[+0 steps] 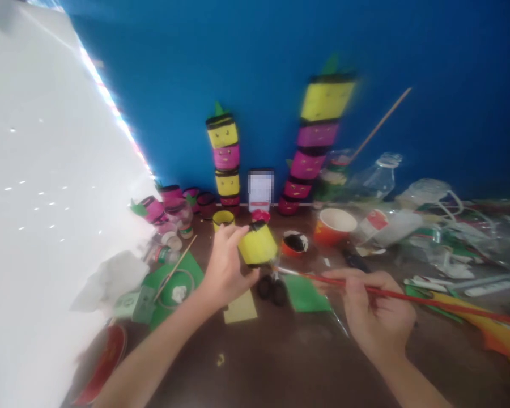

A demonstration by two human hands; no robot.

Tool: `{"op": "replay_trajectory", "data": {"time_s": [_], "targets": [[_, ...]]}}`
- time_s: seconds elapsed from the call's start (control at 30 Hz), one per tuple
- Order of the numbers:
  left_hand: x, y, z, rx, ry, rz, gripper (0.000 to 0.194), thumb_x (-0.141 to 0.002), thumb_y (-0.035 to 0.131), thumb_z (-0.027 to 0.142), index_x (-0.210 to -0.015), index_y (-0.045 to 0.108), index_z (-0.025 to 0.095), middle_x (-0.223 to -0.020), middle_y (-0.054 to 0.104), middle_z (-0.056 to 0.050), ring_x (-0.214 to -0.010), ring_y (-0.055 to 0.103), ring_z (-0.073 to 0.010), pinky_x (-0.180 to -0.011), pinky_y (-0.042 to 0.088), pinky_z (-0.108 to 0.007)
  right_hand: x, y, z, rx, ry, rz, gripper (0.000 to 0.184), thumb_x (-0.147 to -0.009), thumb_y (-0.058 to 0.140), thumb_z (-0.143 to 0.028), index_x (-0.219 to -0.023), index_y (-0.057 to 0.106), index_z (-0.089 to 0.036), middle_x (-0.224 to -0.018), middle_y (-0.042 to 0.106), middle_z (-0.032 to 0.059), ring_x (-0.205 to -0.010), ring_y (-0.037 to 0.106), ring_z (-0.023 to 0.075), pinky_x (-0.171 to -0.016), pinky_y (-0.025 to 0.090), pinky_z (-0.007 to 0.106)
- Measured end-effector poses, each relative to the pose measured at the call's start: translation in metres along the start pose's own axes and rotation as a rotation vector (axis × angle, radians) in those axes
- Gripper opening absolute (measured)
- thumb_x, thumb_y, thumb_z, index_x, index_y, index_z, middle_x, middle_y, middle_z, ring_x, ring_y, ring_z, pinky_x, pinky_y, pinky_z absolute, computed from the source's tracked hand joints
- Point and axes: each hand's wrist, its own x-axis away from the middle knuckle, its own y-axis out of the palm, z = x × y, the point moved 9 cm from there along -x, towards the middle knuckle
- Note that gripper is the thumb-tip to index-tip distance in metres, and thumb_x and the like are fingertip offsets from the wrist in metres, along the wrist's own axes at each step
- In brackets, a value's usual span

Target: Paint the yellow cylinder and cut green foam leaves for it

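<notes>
At the frame's centre, the left hand (227, 263) pinches the yellow cup (257, 246) between thumb and fingers, tilted, probably so its black-edged rim faces the brush (450, 306). At lower right, the right hand (378, 311) closes its fingers round the slim red handle, likely for fine control. Above centre, 2 stacks (226, 156) (308, 164) show smooth, rounded, banded segments.
</notes>
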Motion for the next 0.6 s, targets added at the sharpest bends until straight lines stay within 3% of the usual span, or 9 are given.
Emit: {"op": "replay_trajectory", "data": {"time_s": [0.33,0.6], "targets": [[0.0,0.001,0.001,-0.008,-0.003,-0.011,0.087,-0.062,0.069,0.016,-0.135,0.021,0.022,-0.12,0.042,-0.014,-0.117,0.041,-0.0323,-0.101,0.034,-0.06,-0.004,0.002,-0.019,0.167,-0.136,0.046,0.014,-0.085,0.057,-0.023,-0.073,0.049,-0.022,-0.074,0.071,0.0033,-0.054,0.068,0.0168,-0.046,0.056,0.027],[0.0,0.004,0.001,0.002,-0.015,-0.036,0.085,-0.063,0.068,0.015,-0.134,0.022,0.022,-0.121,0.041,-0.015,-0.117,0.041,-0.0319,-0.101,0.033,-0.06,-0.003,0.002,-0.018,0.162,-0.123,0.036,0.013,-0.085,0.056,-0.022,-0.074,0.049,-0.021,-0.076,0.072,0.0043,-0.056,0.069,0.0172,-0.044,0.054,0.026]]}}
